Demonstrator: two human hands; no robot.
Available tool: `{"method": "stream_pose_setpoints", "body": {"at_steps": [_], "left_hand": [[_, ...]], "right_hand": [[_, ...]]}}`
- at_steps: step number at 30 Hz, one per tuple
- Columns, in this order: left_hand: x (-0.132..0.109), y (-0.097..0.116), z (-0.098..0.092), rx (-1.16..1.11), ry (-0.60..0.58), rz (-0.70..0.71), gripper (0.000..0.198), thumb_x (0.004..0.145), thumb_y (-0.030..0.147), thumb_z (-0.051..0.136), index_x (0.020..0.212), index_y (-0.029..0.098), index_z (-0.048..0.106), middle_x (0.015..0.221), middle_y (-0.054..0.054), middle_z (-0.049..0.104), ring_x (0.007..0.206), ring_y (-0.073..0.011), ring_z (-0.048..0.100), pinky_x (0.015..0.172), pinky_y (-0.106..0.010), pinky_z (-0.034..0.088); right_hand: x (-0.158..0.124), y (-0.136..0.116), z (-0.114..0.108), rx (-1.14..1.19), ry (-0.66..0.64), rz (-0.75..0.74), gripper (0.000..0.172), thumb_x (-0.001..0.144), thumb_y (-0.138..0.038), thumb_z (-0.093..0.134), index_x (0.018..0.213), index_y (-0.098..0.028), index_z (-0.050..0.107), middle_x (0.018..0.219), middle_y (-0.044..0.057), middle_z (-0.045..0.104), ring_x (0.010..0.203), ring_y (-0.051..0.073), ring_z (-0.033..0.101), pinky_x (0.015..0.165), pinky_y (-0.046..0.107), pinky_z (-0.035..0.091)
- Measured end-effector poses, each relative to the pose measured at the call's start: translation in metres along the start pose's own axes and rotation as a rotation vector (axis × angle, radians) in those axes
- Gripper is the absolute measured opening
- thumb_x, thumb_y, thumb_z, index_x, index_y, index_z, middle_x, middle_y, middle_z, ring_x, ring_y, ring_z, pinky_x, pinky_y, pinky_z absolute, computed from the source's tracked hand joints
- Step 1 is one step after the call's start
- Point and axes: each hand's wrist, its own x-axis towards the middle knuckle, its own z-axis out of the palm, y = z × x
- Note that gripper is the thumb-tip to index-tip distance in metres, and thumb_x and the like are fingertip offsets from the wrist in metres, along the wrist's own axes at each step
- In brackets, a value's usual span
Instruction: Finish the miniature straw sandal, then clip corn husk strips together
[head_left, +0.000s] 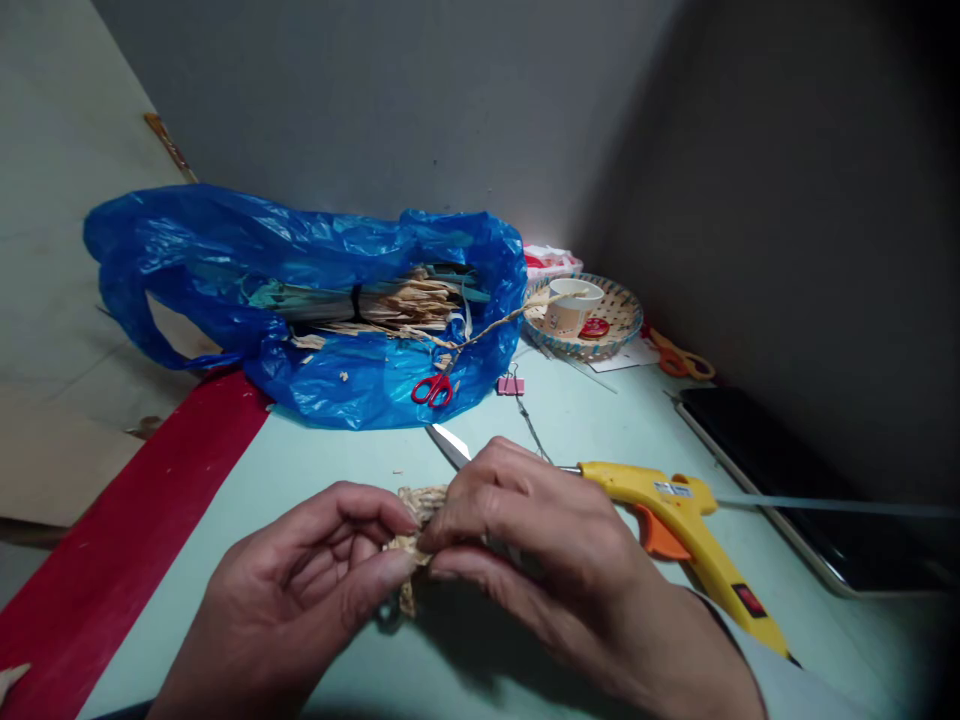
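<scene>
Between my two hands is a small piece of pale braided straw (421, 502), held above the table. My left hand (300, 585) pinches its left side with thumb and forefinger, the other fingers curled in. On its right side, the fingertips and thumb of my right hand (544, 560) press together and cover part of it. A scissor-like metal blade (448, 445) pokes out just beyond my right hand. Close to the right wrist lies a yellow hot glue gun (675, 515) with an orange trigger and a glue stick in its back.
A blue plastic bag (337, 375) with a straw bundle (405, 300) lies behind, with small red scissors (433, 390) on it. Farther right are a pink binder clip (511, 386), a woven basket (630, 305) holding a paper cup (574, 310), orange scissors (682, 360) and a dark tablet-like device (810, 480).
</scene>
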Motion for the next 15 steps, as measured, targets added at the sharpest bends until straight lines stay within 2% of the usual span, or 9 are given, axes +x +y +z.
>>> {"method": "stream_pose_setpoints", "body": {"at_steps": [3,5,7,10,13,15], "left_hand": [[0.001,-0.001,0.001,-0.068,-0.033,-0.082,0.023,0.059,0.034,0.087,0.074,0.023,0.074,0.059,0.003,0.063,0.056,-0.0108,0.059,0.051,-0.014,0.048],[0.001,-0.002,0.001,-0.120,-0.032,-0.132,0.023,0.058,0.033,0.089,0.071,0.021,0.074,0.059,0.002,0.064,0.056,-0.0101,0.058,0.050,-0.013,0.046],[0.001,-0.004,0.001,-0.134,-0.041,-0.124,0.022,0.059,0.034,0.088,0.071,0.021,0.074,0.059,0.002,0.064,0.056,-0.0105,0.058,0.050,-0.014,0.047],[0.000,-0.006,0.000,-0.109,-0.045,-0.034,0.020,0.063,0.037,0.086,0.072,0.024,0.074,0.059,0.003,0.063,0.055,-0.0108,0.057,0.051,-0.015,0.048],[-0.001,-0.004,0.000,-0.108,0.024,-0.015,0.021,0.061,0.037,0.088,0.071,0.025,0.073,0.058,0.005,0.064,0.052,-0.0094,0.056,0.047,-0.012,0.046],[-0.001,-0.001,0.000,-0.102,0.063,-0.023,0.022,0.058,0.035,0.089,0.069,0.026,0.072,0.057,0.006,0.064,0.052,-0.0092,0.058,0.045,-0.011,0.045]], "right_hand": [[-0.003,0.004,0.009,-0.200,0.080,-0.180,0.018,0.098,-0.012,0.052,0.089,-0.012,0.067,0.081,0.006,0.064,0.076,0.017,0.051,0.072,0.031,0.046],[-0.005,0.005,0.013,-0.319,0.083,-0.229,0.024,0.099,-0.010,0.046,0.086,-0.011,0.067,0.078,0.007,0.064,0.073,0.018,0.050,0.069,0.033,0.044],[-0.005,0.004,0.015,-0.361,0.087,-0.179,0.025,0.099,-0.011,0.044,0.085,-0.012,0.065,0.078,0.008,0.062,0.073,0.019,0.050,0.067,0.033,0.042],[-0.005,0.000,0.013,-0.265,0.132,-0.074,0.018,0.098,-0.013,0.047,0.084,-0.014,0.058,0.080,0.006,0.058,0.077,0.019,0.050,0.068,0.032,0.041],[-0.006,-0.005,0.009,-0.140,0.135,0.018,0.014,0.097,-0.013,0.047,0.085,-0.017,0.051,0.082,0.003,0.055,0.078,0.016,0.052,0.071,0.028,0.042],[-0.008,-0.008,0.007,-0.127,0.203,0.073,0.015,0.097,-0.013,0.043,0.085,-0.019,0.048,0.080,0.001,0.052,0.077,0.014,0.052,0.072,0.027,0.043]]}}
